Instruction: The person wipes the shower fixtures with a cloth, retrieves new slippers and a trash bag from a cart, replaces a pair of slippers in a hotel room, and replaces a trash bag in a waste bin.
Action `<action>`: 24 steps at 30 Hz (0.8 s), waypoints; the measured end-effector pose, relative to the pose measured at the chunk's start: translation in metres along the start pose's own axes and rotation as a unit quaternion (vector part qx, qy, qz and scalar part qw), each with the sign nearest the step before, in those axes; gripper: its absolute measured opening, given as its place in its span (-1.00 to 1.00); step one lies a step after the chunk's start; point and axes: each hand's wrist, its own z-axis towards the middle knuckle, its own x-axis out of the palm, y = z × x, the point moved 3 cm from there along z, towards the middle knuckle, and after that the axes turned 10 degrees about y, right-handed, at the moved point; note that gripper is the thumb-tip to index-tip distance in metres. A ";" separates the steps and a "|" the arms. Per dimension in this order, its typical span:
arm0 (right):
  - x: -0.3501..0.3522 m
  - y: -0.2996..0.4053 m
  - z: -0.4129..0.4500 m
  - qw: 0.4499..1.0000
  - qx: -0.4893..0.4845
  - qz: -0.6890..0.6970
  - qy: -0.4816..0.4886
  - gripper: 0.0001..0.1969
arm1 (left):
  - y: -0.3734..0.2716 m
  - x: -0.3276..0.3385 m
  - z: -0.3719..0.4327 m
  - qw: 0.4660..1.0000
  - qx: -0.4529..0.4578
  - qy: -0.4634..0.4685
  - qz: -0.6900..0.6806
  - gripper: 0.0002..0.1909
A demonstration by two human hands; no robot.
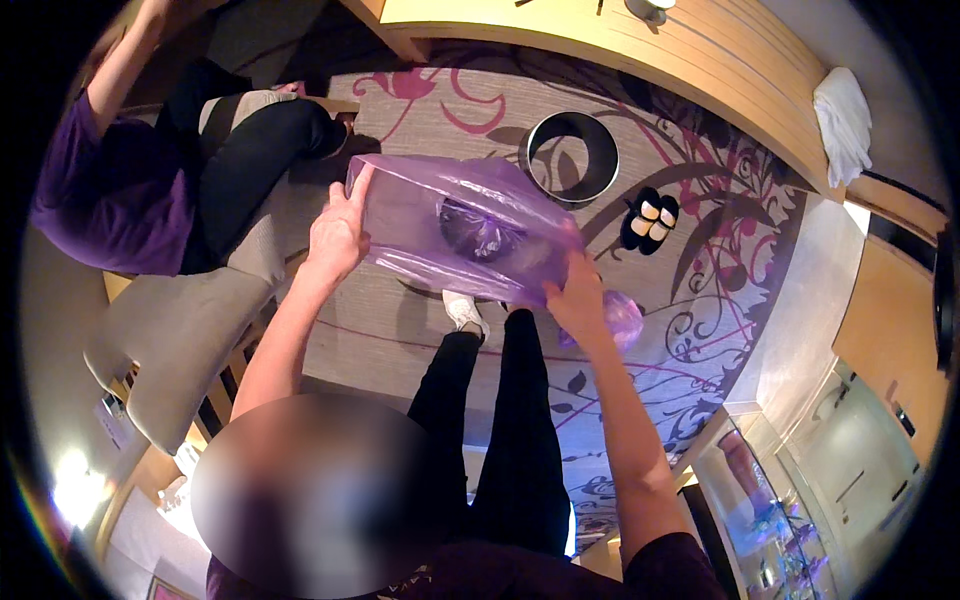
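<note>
A translucent purple plastic bag (pixel 405 202) is stretched out in front of me between both hands. My left hand (pixel 339 234) grips its left end, with a finger extended along the edge. At the right end, my right hand (pixel 579 289) holds the bunched plastic. Through the film a dark round object (pixel 480 229), possibly a bin, shows below the bag; its details are blurred. A black ring with a silver rim (pixel 616 161) lies on the carpet beyond, and carpet shows through it. Another purple plastic bundle (pixel 622 321) is on the floor, partly behind my right forearm.
A seated person in a purple top (pixel 120 195) is at left, by a beige cushioned seat (pixel 195 330). Black slippers (pixel 650 219) rest on the patterned carpet (pixel 697 277). A wooden desk (pixel 570 30) spans the far side, with a white towel (pixel 841 124) at its right end.
</note>
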 end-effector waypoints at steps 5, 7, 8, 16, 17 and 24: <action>0.015 -0.003 0.006 0.999 0.001 -0.041 -0.007 -0.26 | -0.088 -0.007 -0.017 0.913 0.269 -0.298 0.070 -0.45; 0.013 0.013 0.007 1.000 0.001 0.002 -0.029 -0.38 | -0.116 0.032 -0.009 0.946 0.310 -0.098 0.004 -0.66; 0.015 0.012 0.007 1.000 0.002 0.004 -0.027 -0.38 | -0.136 0.054 0.003 0.954 0.298 0.006 0.041 -0.70; 0.022 -0.041 0.009 0.995 -0.009 0.077 -0.056 -0.48 | -0.147 0.287 0.222 0.926 0.097 0.341 0.131 -0.36; 0.046 -0.018 0.032 0.994 -0.048 0.096 -0.004 -0.49 | -0.050 0.346 0.259 0.985 -0.082 0.096 0.116 -0.33; 0.099 -0.145 0.092 0.997 0.024 -0.052 -0.056 -0.48 | -0.126 0.375 0.334 0.956 0.102 0.242 0.133 -0.57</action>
